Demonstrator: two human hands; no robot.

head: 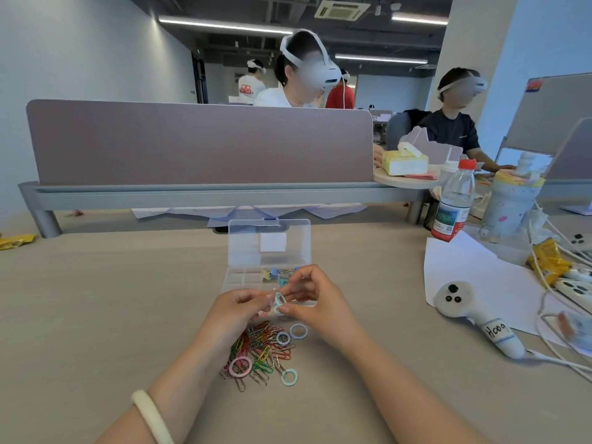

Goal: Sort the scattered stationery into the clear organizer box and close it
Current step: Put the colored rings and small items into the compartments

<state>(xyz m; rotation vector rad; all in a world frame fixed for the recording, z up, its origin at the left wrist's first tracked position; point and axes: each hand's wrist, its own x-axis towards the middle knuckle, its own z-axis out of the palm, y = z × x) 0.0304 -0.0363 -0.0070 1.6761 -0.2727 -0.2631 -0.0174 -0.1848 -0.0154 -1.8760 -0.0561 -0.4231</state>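
The clear organizer box [238,278] stands open on the desk, its lid [269,241] raised; small binder clips [275,274] lie in a back compartment. Just in front of the box, my left hand [238,307] and my right hand [312,298] meet, pinching small pastel rings [279,299] between their fingertips. Below the hands lies a pile of coloured paper clips [259,350] with loose rings among it: a pink ring [240,366], a mint ring [289,377], a lilac ring [299,331] and a small blue ring [283,338].
A white controller [474,315] lies on paper sheets [480,270] to the right, with cables [557,347] and a water bottle [453,200] behind. A grey desk divider [201,142] closes the back. Other people sit beyond it.
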